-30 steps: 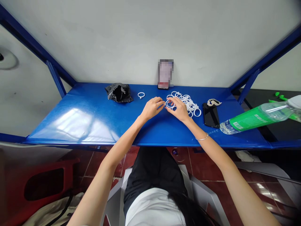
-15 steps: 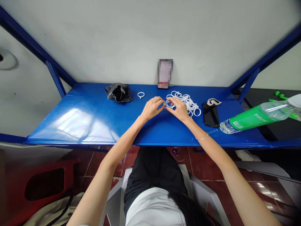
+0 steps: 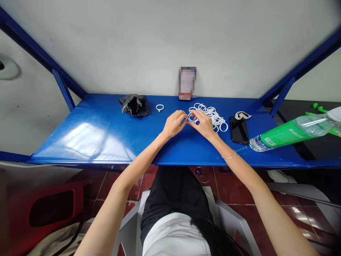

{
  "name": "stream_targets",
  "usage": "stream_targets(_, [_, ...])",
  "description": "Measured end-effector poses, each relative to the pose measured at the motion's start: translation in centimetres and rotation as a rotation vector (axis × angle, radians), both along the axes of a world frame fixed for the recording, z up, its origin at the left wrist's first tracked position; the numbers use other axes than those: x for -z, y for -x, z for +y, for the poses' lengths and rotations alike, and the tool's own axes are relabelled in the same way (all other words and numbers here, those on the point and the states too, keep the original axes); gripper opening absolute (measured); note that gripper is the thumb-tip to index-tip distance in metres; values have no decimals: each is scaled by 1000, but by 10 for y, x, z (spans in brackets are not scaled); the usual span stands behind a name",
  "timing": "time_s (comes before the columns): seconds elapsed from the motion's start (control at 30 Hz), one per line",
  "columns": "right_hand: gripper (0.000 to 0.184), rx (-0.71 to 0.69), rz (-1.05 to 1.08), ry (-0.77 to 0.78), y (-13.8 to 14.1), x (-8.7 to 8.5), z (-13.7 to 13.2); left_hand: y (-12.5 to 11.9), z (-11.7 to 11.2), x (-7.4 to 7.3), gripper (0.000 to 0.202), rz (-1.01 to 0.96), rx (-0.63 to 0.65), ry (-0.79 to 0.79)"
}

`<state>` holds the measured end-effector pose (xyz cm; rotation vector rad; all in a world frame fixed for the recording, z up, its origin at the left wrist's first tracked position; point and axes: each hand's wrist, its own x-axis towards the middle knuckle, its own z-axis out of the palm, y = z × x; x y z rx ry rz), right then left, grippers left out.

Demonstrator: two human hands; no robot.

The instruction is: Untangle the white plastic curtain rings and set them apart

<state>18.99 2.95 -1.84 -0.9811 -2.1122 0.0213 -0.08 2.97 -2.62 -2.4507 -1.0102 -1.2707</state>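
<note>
Over the blue table, my right hand (image 3: 203, 124) is closed, thumb and fingers pinching a white plastic ring (image 3: 190, 118). My left hand (image 3: 174, 124) meets it from the left, its fingertips closed at the ring's near-left edge, where a small part is hidden by the fingers. Just behind and right of my right hand lies a loose pile of similar white rings (image 3: 218, 120), several of them overlapping. A single white ring with a small knob (image 3: 160, 107) lies apart, to the left of my hands.
A crumpled black plastic bag (image 3: 135, 105) sits open at the back left. One phone (image 3: 184, 99) leans against the wall; another black phone (image 3: 239, 131) lies at right with a cream-coloured band (image 3: 242, 115) at its top. A green-labelled bottle (image 3: 285, 134) stands at the right.
My left hand has shifted very slightly right and its fingers have curled a little more at the ring. My right hand is almost still, and the other things have not moved.
</note>
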Motion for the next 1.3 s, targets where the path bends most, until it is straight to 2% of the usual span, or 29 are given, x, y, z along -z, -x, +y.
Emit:
stream_targets(0.27, [35, -2, -6, -5, 0, 0, 0, 0, -1, -1, 10, -67, 63, 194])
stream_targets(0.43, [36, -58, -29, 36, -3, -1, 1, 3, -2, -6, 8, -77, 138, 304])
stream_targets(0.67, [39, -168, 33, 97, -6, -5, 3, 3, -3, -11, 6, -197, 241, 366])
stream_targets(0.93, [43, -195, 84, 179, -7, -6, 4, 4, -5, -18, 5, -326, 308, 450])
stream_targets(1.17, [43, -206, 91, 197, -7, -6, 3, 4, -7, -21, 13, -364, 296, 577])
stream_targets(1.3, [42, -214, 108, 212, -6, -7, 2, 3, -8, -23, 11, -371, 296, 601])
